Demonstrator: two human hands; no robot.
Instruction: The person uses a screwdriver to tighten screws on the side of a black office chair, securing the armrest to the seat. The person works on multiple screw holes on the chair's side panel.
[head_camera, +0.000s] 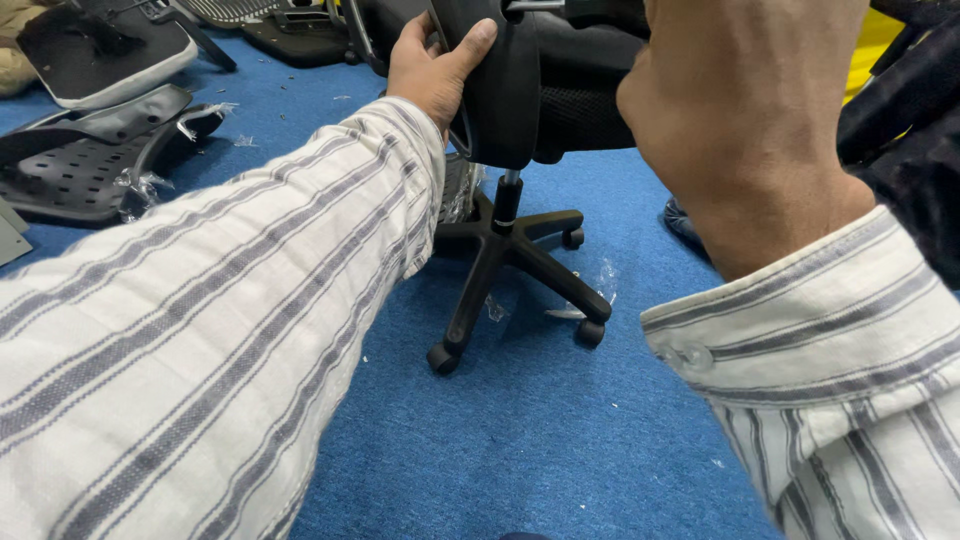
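Observation:
A black office chair stands on the blue carpet, its star base (510, 262) with castors below a black seat cushion (520, 80). My left hand (430, 70) grips the front edge of the seat cushion, thumb over the top. My right hand (740, 110) is raised close to the camera at the chair's right side. Its fingers are hidden behind the back of the hand, so what it holds is unclear. Both arms wear white shirts with grey stripes.
Black chair parts lie at the far left: a perforated seat pan (80, 175) and a padded seat in a white shell (100, 50). Scraps of clear plastic wrap (590, 300) lie by the base. A dark and yellow object (900, 90) sits at the right.

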